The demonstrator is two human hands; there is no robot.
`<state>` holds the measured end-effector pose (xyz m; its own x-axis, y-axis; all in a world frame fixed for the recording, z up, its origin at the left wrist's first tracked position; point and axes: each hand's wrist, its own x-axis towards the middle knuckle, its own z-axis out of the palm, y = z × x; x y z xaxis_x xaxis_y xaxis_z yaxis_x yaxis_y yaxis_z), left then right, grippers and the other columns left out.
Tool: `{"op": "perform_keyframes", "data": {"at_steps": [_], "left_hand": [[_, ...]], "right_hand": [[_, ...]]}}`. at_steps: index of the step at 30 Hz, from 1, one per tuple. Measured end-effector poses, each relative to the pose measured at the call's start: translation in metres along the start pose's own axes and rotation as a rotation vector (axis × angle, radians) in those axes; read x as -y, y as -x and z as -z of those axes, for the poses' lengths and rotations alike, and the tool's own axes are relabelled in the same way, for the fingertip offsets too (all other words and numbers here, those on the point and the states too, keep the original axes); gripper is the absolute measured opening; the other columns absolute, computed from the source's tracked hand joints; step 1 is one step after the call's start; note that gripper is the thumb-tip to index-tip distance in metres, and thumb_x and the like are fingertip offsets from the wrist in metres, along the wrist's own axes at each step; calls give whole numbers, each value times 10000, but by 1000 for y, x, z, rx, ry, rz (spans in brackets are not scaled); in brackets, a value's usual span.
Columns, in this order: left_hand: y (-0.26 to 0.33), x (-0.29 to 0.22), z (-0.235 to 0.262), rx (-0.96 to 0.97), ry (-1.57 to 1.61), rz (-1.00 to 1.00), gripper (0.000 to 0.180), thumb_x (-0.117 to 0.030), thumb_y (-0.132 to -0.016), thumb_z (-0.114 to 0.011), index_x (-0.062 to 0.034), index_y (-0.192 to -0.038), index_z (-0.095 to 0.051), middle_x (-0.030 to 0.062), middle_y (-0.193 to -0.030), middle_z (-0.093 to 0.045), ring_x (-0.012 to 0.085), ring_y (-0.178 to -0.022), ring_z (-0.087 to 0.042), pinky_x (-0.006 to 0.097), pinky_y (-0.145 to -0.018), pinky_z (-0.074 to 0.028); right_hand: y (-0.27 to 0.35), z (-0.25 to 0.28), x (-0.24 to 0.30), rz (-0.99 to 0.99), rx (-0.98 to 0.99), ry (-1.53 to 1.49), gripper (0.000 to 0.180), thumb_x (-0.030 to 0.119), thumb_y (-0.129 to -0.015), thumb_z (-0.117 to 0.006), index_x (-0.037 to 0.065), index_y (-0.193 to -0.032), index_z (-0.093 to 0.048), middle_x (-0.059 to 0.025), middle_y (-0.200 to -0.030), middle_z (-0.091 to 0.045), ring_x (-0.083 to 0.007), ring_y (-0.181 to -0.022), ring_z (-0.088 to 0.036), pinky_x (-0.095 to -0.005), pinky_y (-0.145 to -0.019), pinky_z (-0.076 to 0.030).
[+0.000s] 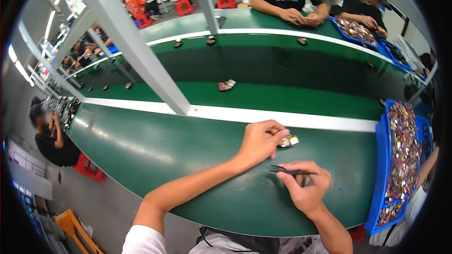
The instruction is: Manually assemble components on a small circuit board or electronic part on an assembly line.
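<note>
My left hand [258,141] is closed, thumb and fingers pinching a small part [293,140] with reddish-dark, silvery and yellow areas, just above the green worktable [197,150]. Much of that part is hidden behind the fingers. To the right and nearer to me, my right hand [308,184] grips a pair of dark tweezers [295,171]. Their tips point left, a little apart, below the left hand. Nothing can be seen between the tips, and they do not touch the small part.
At the right stands a blue tray [379,178] heaped with small shiny parts. Beyond the white rail [235,115], a green conveyor belt [268,95] carries a few small parts [226,85]. A grey post [141,56] rises left of centre. Co-workers sit across the belt and at the left.
</note>
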<state>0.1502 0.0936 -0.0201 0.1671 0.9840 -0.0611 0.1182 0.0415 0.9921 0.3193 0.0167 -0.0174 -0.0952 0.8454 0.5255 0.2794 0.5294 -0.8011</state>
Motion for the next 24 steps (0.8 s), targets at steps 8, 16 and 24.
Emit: {"op": "perform_keyframes", "data": {"at_steps": [8, 16, 24], "left_hand": [[40, 14, 11, -63, 143, -23, 181, -110, -990, -670, 54, -1065, -655, 94, -823, -692, 83, -498, -587, 224, -399, -398], [41, 20, 4, -125, 112, -81, 134, -56, -974, -667, 69, -1020, -672, 85, -770, -701, 84, -510, -587, 235, -448, -440], [44, 19, -1, -163, 59, -192, 153, -30, -970, -679, 94, -1056, -651, 125, -911, -722, 101, -540, -627, 232, -436, -465]], "right_hand": [[-7, 2, -7, -365, -49, -401, 170, -37, -828, -813, -22, -957, -704, 26, -746, -616, 20, -532, -442, -168, -478, -298], [-10, 3, -13, -224, -100, -138, 171, -38, -812, -820, -6, -942, -713, 16, -703, -625, 15, -489, -437, -183, -441, -281], [-7, 1, -18, -243, -109, -77, 175, 1, -799, -841, 22, -933, -730, 58, -560, -559, 21, -443, -398, -196, -429, -240]]}}
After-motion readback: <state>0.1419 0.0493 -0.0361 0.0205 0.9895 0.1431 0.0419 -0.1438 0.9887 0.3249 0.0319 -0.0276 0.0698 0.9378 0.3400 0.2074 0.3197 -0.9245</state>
